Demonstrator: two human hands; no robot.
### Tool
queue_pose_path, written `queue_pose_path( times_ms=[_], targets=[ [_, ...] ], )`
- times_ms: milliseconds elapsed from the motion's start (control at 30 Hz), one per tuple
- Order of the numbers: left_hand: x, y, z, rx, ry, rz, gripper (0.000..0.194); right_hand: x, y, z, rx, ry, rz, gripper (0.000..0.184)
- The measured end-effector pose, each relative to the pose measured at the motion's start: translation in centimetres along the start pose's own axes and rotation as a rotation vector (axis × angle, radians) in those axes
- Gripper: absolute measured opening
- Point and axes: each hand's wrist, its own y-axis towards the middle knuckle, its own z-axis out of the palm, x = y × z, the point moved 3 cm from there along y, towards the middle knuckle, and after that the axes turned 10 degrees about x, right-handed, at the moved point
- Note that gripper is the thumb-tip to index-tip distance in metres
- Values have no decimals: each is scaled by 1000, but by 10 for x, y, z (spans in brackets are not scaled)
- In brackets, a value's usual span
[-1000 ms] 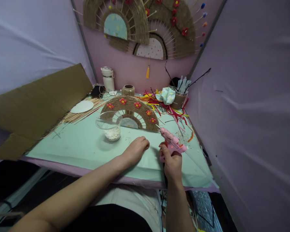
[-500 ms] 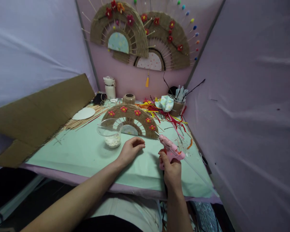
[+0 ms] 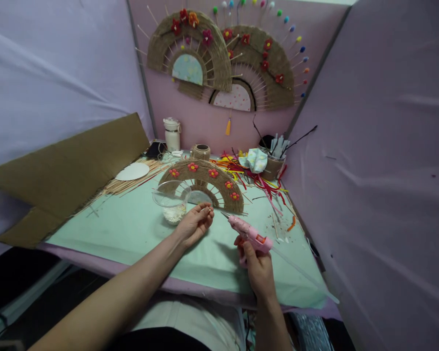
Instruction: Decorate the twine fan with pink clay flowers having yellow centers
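My right hand (image 3: 256, 263) grips a pink glue gun (image 3: 247, 232), its nozzle pointing left toward my left hand. My left hand (image 3: 194, 222) is raised a little off the mint table cover (image 3: 131, 229), palm turned up, with thumb and fingers pinched on something tiny that I cannot make out. Just behind it stand a clear plastic cup (image 3: 171, 201) with white beads in the bottom and a jute half-circle fan (image 3: 204, 183) decorated with red flowers.
Bamboo sticks and a white paper disc (image 3: 132, 171) lie at the back left beside a cardboard sheet (image 3: 66, 170). Coloured strips, a cloth, a cup of tools (image 3: 272, 163), a twine spool (image 3: 201, 151) and a white bottle (image 3: 172, 134) crowd the back. Finished fans hang on the wall.
My left hand lifted off the table and turned palm up into a pinch. The glue gun swung left toward it.
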Motion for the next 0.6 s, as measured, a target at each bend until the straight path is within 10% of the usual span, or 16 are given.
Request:
queue_pose_path(
  times_ms=[600],
  targets=[
    [1,-4,0,45,14,-3,25,0,-7,6,-11,-189,-65,45]
  ],
)
